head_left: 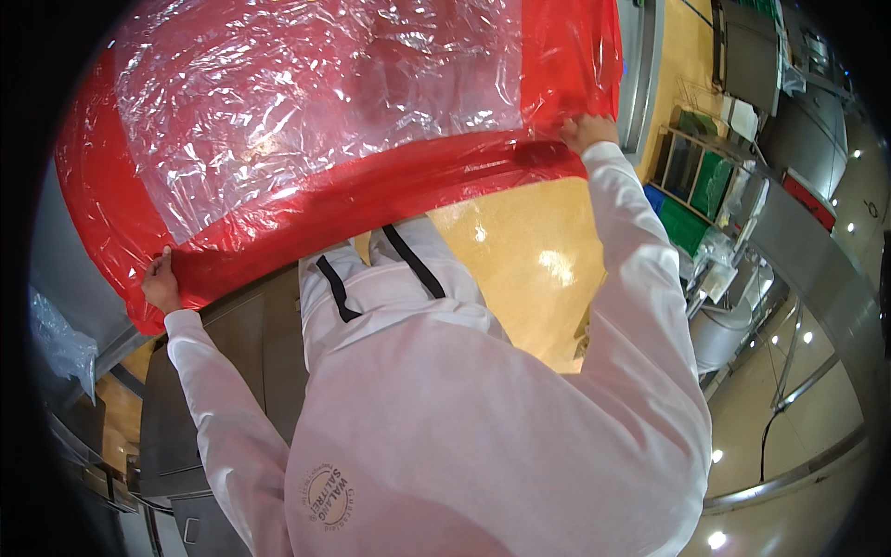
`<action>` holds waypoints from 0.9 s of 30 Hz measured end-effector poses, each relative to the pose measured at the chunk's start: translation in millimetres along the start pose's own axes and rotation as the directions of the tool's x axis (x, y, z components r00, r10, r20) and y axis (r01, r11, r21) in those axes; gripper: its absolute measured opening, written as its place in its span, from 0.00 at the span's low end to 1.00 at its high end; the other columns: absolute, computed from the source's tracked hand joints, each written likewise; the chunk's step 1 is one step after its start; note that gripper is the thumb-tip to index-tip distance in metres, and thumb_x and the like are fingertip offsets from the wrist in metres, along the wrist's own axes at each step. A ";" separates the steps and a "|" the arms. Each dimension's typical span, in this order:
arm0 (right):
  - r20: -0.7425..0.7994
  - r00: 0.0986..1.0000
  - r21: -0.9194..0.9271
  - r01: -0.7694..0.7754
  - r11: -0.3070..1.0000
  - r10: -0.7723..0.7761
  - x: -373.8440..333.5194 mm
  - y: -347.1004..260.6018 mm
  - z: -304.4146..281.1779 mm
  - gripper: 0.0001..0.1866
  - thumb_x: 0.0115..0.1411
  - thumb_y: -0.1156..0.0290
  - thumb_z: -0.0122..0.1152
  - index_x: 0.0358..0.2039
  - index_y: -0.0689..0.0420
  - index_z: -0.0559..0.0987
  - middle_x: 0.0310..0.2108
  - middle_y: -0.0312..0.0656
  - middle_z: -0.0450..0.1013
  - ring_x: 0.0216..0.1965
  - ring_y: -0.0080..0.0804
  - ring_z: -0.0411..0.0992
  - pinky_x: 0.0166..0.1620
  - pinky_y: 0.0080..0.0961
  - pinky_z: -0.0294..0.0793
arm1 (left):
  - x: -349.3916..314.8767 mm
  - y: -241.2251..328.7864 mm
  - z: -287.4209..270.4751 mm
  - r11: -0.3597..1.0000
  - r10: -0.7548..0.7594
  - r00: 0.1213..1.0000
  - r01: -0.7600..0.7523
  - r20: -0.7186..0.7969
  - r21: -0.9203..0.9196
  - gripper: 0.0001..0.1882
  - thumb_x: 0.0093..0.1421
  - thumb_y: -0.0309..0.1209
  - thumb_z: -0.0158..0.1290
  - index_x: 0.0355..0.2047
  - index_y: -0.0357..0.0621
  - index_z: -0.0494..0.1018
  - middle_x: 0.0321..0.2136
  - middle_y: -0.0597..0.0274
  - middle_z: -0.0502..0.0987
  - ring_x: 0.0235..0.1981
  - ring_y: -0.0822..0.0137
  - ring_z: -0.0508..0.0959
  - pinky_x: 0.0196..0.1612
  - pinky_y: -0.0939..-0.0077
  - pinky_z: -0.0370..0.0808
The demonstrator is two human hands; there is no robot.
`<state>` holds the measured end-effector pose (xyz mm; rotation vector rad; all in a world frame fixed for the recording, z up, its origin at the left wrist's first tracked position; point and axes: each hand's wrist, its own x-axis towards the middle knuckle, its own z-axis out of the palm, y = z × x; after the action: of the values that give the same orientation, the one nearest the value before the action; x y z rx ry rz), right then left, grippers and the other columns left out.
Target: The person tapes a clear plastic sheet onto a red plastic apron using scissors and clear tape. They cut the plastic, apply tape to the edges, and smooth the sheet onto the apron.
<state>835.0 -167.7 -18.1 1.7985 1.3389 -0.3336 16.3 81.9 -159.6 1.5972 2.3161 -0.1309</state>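
A large plastic sheet (320, 218) with a wide red border and a wrinkled, clear, glossy middle stretches across the upper part of the head view. Its near edge runs in front of my waist, higher at the right than at the left. My left hand (161, 282) is closed on the near left corner, thumb over the red border. At the near right corner, my right hand (591, 133) grips the red border, its fingers partly hidden by the plastic. Something darker shows faintly through the clear middle; I cannot make out what it is.
Below the sheet stands a grey metal cabinet (243, 336). Crumpled clear plastic (63, 339) hangs at the left. Yellow floor (520, 251) shows past my legs. To the right are a metal table edge (643, 74), green crates (684, 225) and a large steel vessel (806, 139).
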 end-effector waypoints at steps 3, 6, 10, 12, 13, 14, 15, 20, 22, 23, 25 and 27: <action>0.061 0.998 0.067 0.024 0.997 -0.028 -4.7 2.3 -17.8 0.16 0.60 0.50 0.53 0.35 0.45 0.83 0.35 0.39 0.80 0.40 0.40 0.79 0.51 0.44 0.68 | -7.3 9.5 -9.8 1.000 -0.005 1.000 0.005 0.004 0.011 0.25 0.50 0.54 0.65 0.36 0.45 0.83 0.32 0.58 0.83 0.34 0.59 0.82 0.40 0.63 0.76; -0.071 0.994 0.013 0.078 0.997 -0.077 -3.5 7.5 11.5 0.17 0.61 0.45 0.52 0.38 0.40 0.81 0.34 0.38 0.80 0.36 0.42 0.79 0.46 0.48 0.70 | -42.6 53.1 -8.1 0.981 0.196 0.900 -0.177 -0.389 0.083 0.21 0.53 0.45 0.63 0.40 0.43 0.81 0.37 0.53 0.82 0.39 0.53 0.80 0.45 0.58 0.75; -0.026 0.998 0.044 0.061 0.997 -0.060 -1.6 -1.4 2.4 0.18 0.61 0.45 0.52 0.41 0.40 0.81 0.39 0.37 0.79 0.39 0.39 0.78 0.50 0.49 0.68 | -151.5 190.4 -26.1 0.685 0.719 0.627 -0.713 -0.299 0.151 0.24 0.55 0.40 0.62 0.47 0.38 0.73 0.44 0.45 0.74 0.47 0.44 0.72 0.51 0.52 0.68; 0.017 0.998 0.053 0.056 0.997 -0.057 -1.6 -5.1 -3.3 0.18 0.62 0.45 0.51 0.41 0.41 0.81 0.41 0.36 0.79 0.40 0.38 0.78 0.51 0.49 0.67 | -177.4 215.1 -0.2 0.545 0.833 0.479 -0.797 0.279 -0.259 0.34 0.62 0.49 0.53 0.63 0.44 0.62 0.64 0.52 0.63 0.66 0.55 0.59 0.68 0.54 0.51; 0.023 0.998 0.044 0.065 0.997 -0.066 0.5 -6.5 -4.4 0.18 0.62 0.45 0.51 0.41 0.40 0.81 0.41 0.36 0.79 0.40 0.38 0.78 0.51 0.49 0.67 | -187.9 228.6 9.1 0.363 0.908 0.288 -0.904 0.303 -0.228 0.36 0.63 0.50 0.50 0.65 0.44 0.58 0.66 0.55 0.59 0.68 0.58 0.57 0.70 0.55 0.49; 0.028 0.997 0.034 0.070 0.997 -0.071 1.7 -6.2 -5.5 0.18 0.62 0.45 0.51 0.42 0.40 0.80 0.40 0.36 0.79 0.40 0.38 0.78 0.51 0.49 0.67 | -192.9 238.1 16.2 0.156 0.941 0.083 -0.967 0.329 -0.203 0.37 0.64 0.51 0.47 0.68 0.45 0.55 0.68 0.57 0.56 0.70 0.61 0.54 0.71 0.57 0.46; 0.036 0.997 0.028 0.069 0.997 -0.070 3.2 -6.6 -7.5 0.18 0.62 0.45 0.51 0.42 0.40 0.80 0.41 0.36 0.79 0.40 0.38 0.78 0.51 0.49 0.67 | -187.9 242.9 18.2 0.141 0.926 0.059 -0.970 0.373 -0.197 0.38 0.65 0.53 0.46 0.68 0.45 0.53 0.69 0.58 0.54 0.70 0.62 0.52 0.72 0.57 0.44; 0.015 0.999 0.087 0.049 0.995 -0.050 1.8 -0.9 -0.7 0.19 0.62 0.43 0.49 0.42 0.40 0.80 0.40 0.37 0.79 0.42 0.39 0.77 0.50 0.50 0.68 | -192.9 261.3 9.1 0.081 0.888 0.021 -0.991 0.460 -0.111 0.41 0.65 0.57 0.40 0.69 0.42 0.51 0.71 0.61 0.50 0.71 0.63 0.49 0.73 0.59 0.41; 0.032 0.998 0.078 0.058 0.995 -0.061 1.1 0.7 -4.0 0.20 0.62 0.43 0.49 0.43 0.40 0.80 0.40 0.38 0.79 0.42 0.41 0.77 0.51 0.50 0.67 | -204.5 279.8 5.2 0.026 0.903 -0.032 -0.991 0.429 -0.129 0.41 0.66 0.56 0.38 0.69 0.40 0.51 0.70 0.58 0.51 0.71 0.61 0.50 0.73 0.59 0.39; 0.049 0.997 0.072 0.061 0.996 -0.065 -4.0 -0.3 -8.2 0.21 0.62 0.42 0.48 0.43 0.41 0.79 0.39 0.39 0.79 0.42 0.41 0.77 0.51 0.50 0.67 | -211.8 296.5 -1.0 -0.025 0.913 -0.099 -0.982 0.396 -0.188 0.40 0.66 0.56 0.39 0.69 0.40 0.51 0.70 0.58 0.51 0.71 0.61 0.50 0.73 0.59 0.39; 0.122 0.990 0.110 0.055 0.992 -0.069 -5.8 -1.6 -24.6 0.21 0.63 0.42 0.48 0.43 0.41 0.79 0.39 0.40 0.79 0.42 0.42 0.78 0.51 0.51 0.67 | -229.5 325.5 8.4 -0.125 0.908 -0.230 -0.947 0.352 -0.297 0.39 0.65 0.53 0.42 0.69 0.41 0.51 0.71 0.59 0.50 0.72 0.62 0.49 0.73 0.60 0.39; 0.140 0.984 0.180 0.086 0.980 -0.112 -9.5 3.8 -19.6 0.22 0.61 0.42 0.50 0.41 0.44 0.80 0.35 0.43 0.80 0.39 0.44 0.78 0.51 0.49 0.67 | -236.2 348.1 35.4 -0.156 0.893 -0.281 -0.926 0.352 -0.343 0.38 0.65 0.51 0.44 0.69 0.42 0.51 0.71 0.60 0.51 0.71 0.63 0.49 0.73 0.60 0.40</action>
<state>829.5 -159.4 1.7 1.8118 1.3296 -0.6448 421.0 -9.5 -81.6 2.4871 0.0489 -0.1904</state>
